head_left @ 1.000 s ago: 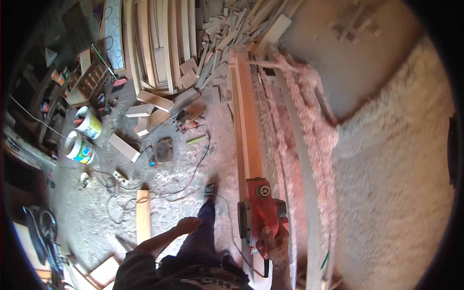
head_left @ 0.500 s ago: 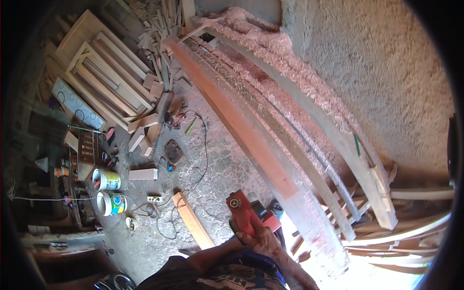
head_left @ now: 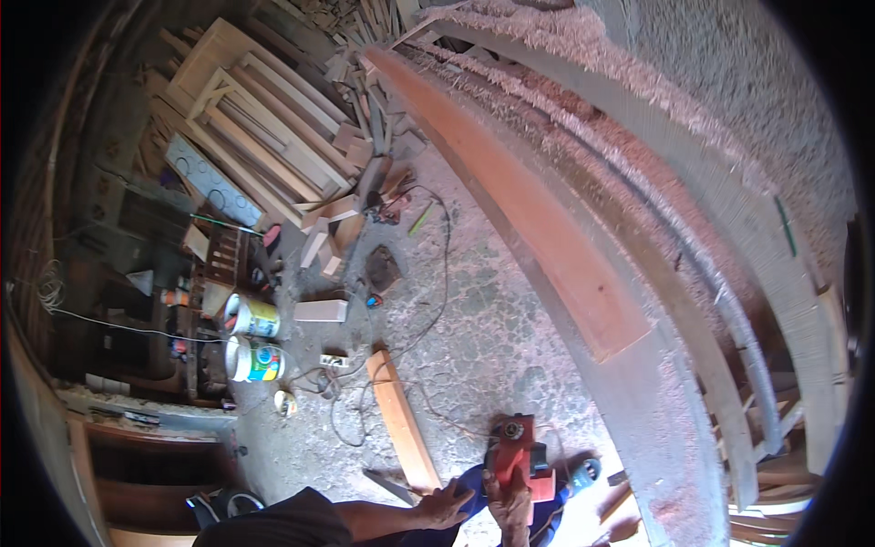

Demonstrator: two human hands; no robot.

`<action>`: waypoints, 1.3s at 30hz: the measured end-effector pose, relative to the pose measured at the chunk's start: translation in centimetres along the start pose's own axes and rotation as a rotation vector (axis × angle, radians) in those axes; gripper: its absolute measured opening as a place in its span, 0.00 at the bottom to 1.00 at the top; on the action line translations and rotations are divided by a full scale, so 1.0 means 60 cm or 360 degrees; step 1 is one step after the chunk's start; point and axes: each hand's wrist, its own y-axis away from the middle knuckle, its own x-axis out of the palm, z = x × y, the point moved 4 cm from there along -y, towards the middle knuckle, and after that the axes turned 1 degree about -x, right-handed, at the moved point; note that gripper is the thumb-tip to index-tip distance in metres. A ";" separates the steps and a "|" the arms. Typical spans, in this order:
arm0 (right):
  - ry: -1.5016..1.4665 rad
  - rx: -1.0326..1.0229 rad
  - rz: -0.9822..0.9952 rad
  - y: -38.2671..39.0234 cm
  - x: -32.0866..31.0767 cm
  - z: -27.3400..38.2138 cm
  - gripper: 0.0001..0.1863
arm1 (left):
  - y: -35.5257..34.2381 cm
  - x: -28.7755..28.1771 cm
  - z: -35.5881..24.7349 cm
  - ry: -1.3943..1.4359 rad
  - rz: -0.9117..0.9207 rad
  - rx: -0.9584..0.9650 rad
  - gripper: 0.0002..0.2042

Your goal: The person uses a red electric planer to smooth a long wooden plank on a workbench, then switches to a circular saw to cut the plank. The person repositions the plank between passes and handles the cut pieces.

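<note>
My right hand (head_left: 509, 497) is wrapped round a red electric planer (head_left: 516, 447), held low in front of me with its round knob end facing away. My left hand (head_left: 442, 508) is just left of it, apart from the planer, with its fingers stretched out and nothing seen in them. To the right, a long reddish board (head_left: 538, 214) lies flat on a longer grey bench plank (head_left: 656, 438). The planer is off the board, over the floor side of the bench.
Pink shavings (head_left: 693, 118) heap along the bench and wall. A loose timber piece (head_left: 401, 424) and a cord (head_left: 447, 246) lie on the floor. Two buckets (head_left: 255, 360) stand left, near a white-topped block (head_left: 321, 311). Wooden frames (head_left: 264, 137) lean at the back left.
The planer has come down and right in the picture with my right hand. My left hand, close by it before, now shows apart from it. The view has shifted, moving the bench and floor things.
</note>
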 end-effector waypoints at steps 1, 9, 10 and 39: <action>-0.0047 0.0062 0.0011 0.004 0.015 -0.039 0.33 | 0.000 0.000 -0.010 0.0007 -0.0243 0.0050 0.30; -0.0067 0.0247 0.0018 -0.013 0.025 -0.206 0.32 | -0.076 0.038 -0.008 -0.0372 -0.0533 0.0443 0.10; -0.0082 0.0191 -0.0051 -0.016 0.029 -0.219 0.33 | -0.076 0.036 -0.005 -0.0400 -0.0566 0.0500 0.10; -0.0047 0.0001 -0.0143 -0.110 0.009 -0.222 0.37 | -0.109 -0.084 -0.063 -0.0224 -0.0450 0.0208 0.09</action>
